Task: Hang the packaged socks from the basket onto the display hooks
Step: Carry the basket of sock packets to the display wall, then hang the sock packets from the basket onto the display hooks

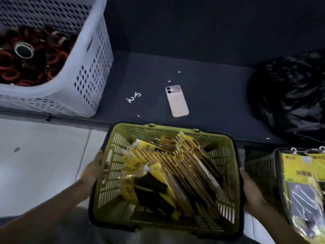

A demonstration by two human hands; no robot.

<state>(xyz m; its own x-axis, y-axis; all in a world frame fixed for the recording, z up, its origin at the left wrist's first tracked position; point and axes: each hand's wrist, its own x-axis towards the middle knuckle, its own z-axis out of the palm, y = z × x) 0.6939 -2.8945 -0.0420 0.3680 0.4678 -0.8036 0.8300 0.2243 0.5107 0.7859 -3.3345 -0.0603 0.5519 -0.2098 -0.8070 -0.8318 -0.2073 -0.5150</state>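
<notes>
Both the left hand and right hand grip the green basket by its sides over the floor, packaged socks heaped inside, so I'd keep it level or they'll slide out.

A pale phone lies face down on a dark platform, its camera end pointing toward the back wall. Just left of the phone lie two small white hooks. Farther left stands a white slotted crate, heaped with red-and-black rings. Well to the phone's right slumps a crumpled black bag. White specks dot the platform around the phone. Nearer than the phone and to its left, pale floor tiles meet the platform's edge.
</notes>
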